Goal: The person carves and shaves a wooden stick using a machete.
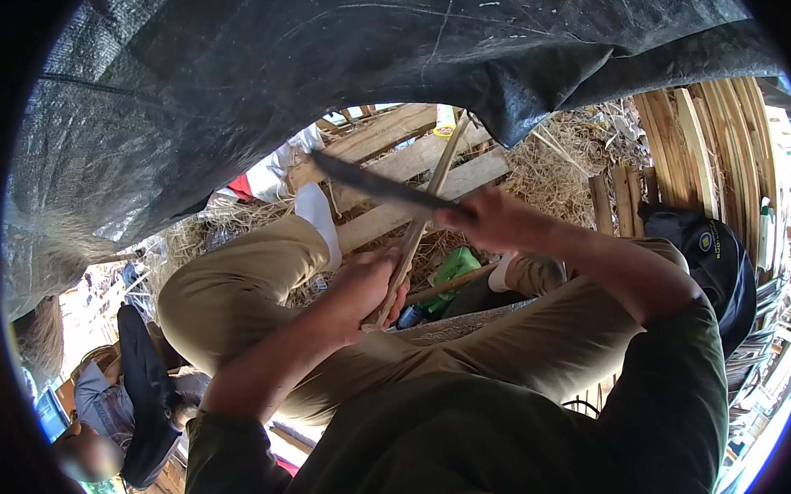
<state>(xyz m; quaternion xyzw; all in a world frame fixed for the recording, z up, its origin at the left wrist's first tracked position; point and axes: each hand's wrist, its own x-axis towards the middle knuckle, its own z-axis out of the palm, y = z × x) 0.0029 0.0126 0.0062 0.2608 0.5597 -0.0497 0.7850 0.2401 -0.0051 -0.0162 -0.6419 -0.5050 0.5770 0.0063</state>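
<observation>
My left hand is closed around the lower part of a long, thin strip of wood or bamboo, which slants up and away from me. In my right hand is the handle of a machete with a long dark blade. The blade points to the left and crosses the strip above my left hand. Whether its edge touches the strip I cannot tell. Both hands are above my lap, between my spread knees. The fingers of my right hand are partly hidden behind the wrist.
A dark tarp hangs low across the front. Wooden planks lie on straw-like shavings. Stacked boards stand at right, near a black bag. A green packet lies below. Another person sits at lower left.
</observation>
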